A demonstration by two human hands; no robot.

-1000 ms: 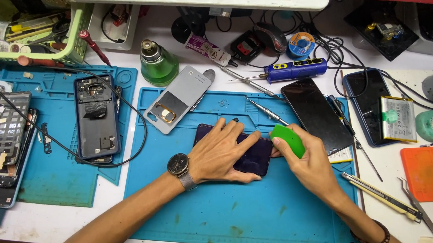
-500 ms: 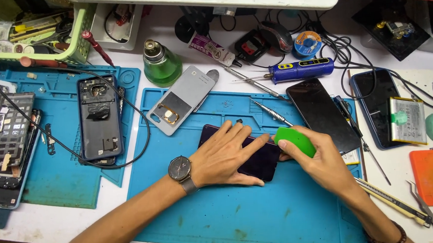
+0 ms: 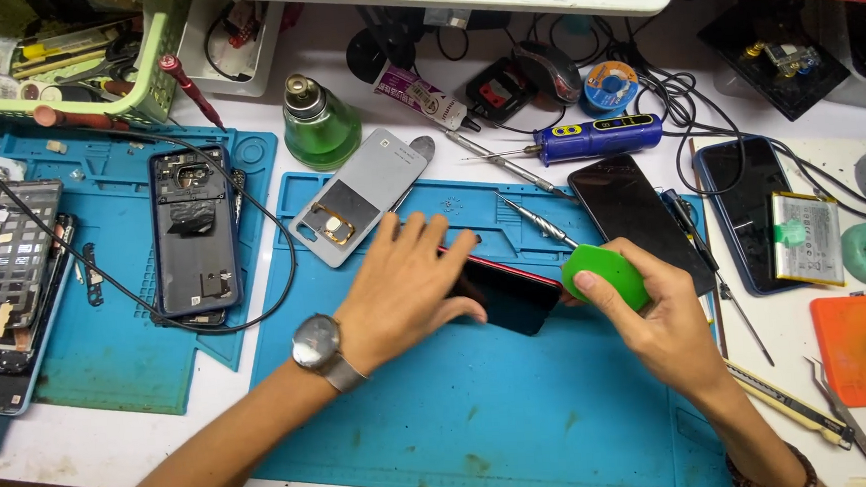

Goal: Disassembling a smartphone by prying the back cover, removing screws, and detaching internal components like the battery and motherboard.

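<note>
Hands point(image 3: 406, 290) on phone point(image 3: 504, 294), green tool point(image 3: 607, 275).

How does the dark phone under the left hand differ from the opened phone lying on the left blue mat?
The dark phone with a red edge shows a closed glossy face, while the opened phone shows bare internals. The dark phone is pinned by the left hand, with the right hand pressing a green round tool at its end; the opened phone lies untouched with a black cable over it. Both rest on blue mats.
</note>
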